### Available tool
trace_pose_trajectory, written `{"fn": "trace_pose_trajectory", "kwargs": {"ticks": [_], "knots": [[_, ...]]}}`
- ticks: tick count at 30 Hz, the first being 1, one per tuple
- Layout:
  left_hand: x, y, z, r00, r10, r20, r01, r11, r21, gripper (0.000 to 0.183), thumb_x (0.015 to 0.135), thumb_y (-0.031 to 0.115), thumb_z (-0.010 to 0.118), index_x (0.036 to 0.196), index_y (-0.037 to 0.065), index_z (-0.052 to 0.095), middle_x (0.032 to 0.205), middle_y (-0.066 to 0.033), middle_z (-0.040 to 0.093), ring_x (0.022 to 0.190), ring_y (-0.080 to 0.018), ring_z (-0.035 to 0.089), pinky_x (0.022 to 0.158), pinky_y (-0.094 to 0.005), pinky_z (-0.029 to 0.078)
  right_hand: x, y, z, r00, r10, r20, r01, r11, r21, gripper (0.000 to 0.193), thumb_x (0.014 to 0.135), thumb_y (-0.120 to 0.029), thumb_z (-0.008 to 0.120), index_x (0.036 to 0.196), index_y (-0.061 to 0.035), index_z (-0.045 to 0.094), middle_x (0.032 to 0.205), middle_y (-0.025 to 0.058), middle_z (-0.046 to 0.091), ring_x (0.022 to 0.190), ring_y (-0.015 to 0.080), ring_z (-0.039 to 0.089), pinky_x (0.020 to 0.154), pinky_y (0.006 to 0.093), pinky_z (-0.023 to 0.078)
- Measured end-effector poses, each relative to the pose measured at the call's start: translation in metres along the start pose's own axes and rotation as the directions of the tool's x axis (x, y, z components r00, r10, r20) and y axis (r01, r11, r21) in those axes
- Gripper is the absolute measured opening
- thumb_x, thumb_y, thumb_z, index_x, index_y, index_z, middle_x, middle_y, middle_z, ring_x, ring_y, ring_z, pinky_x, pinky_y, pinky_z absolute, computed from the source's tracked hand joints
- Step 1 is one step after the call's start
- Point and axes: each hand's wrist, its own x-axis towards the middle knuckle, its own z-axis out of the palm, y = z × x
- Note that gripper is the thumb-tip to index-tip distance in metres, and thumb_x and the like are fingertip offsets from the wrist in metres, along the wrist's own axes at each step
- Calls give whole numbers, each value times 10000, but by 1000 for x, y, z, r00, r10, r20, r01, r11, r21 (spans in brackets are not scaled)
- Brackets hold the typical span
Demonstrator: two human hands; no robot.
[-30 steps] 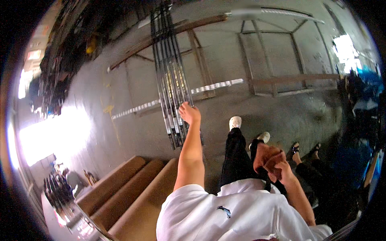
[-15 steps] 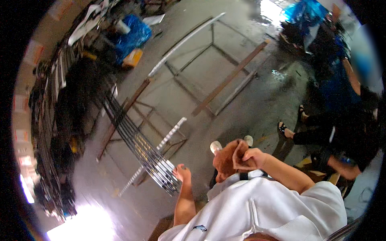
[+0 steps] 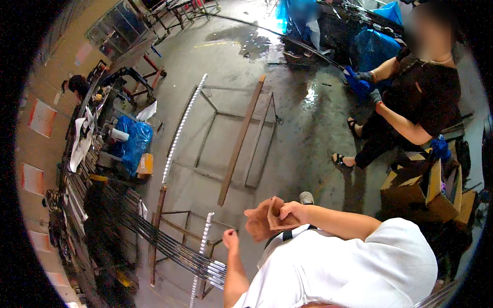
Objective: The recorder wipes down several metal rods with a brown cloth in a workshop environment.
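One brown cloth (image 3: 260,222), held in right hand (image 3: 294,212) — left hand (image 3: 231,239) curled closed, near rods (image 3: 177,253)

Cannot make out the separate fingers of the left hand (image 3: 231,239), small and slightly blurred. Cannot see the fingertips of the right hand (image 3: 294,212), tucked into folds of the brown cloth (image 3: 259,222). Cannot find the far ends of the dark rods (image 3: 174,250), lost in shadow at the left, nor be sure of their near ends beside the left forearm (image 3: 236,274). Can see only part of one shoe (image 3: 306,197) behind the right forearm (image 3: 344,222). Can follow the white-striped bar (image 3: 205,238) only down to the lower edge. Cannot discern the co-worker's head (image 3: 430,31), blurred over, nor read the wall sheets (image 3: 42,118), too small.
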Motion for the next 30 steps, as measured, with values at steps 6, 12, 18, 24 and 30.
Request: {"fn": "trace_pose_trajectory", "kwargs": {"ticks": [6, 12, 18, 24, 30], "knots": [[12, 138, 67, 850, 81, 520, 148, 912, -383, 221, 814, 201, 577, 924, 12, 607, 827, -52, 615, 742, -134, 557, 662, -261, 444, -25, -12, -3, 999, -34, -9, 34, 998, -46, 340, 659, -76, 511, 984, 14, 556, 950, 139, 597, 858, 246, 593, 797, 345, 479], [-17, 296, 106, 735, 211, 644, 162, 868, -470, 242, 875, 229, 530, 992, 25, 586, 867, -20, 608, 735, -85, 560, 619, -212, 437, -66, -31, -4, 990, -104, 92, 105, 994, -6, 379, 650, -68, 527, 1021, 4, 538, 960, 127, 597, 846, 232, 598, 762, 338, 495], [-29, 354, 149, 628, 268, 731, 284, 795, -535, 254, 886, 273, 530, 1008, 55, 578, 896, -4, 602, 735, -75, 557, 605, -202, 438, -101, -42, -34, 984, -178, -23, 179, 981, 80, 400, 642, -36, 518, 1039, 10, 516, 960, 135, 586, 831, 245, 593, 744, 346, 497], [-45, 411, 172, 653, 286, 701, 321, 734, -599, 388, 859, 391, 552, 1044, 50, 526, 961, -13, 562, 850, -94, 529, 727, -236, 422, -140, -67, -32, 967, -249, 60, 239, 960, 145, 472, 623, -9, 477, 1092, 42, 478, 1036, 173, 564, 963, 289, 570, 889, 385, 450], [-47, 456, 188, 655, 390, 648, 297, 655, -695, 576, 829, 496, 545, 1161, 36, 445, 1123, -68, 508, 1013, -165, 489, 875, -306, 377, -146, -75, -51, 942, -316, 109, 294, 938, 182, 522, 604, -9, 479, 1124, 41, 465, 1063, 169, 559, 998, 288, 553, 920, 395, 430]]}}
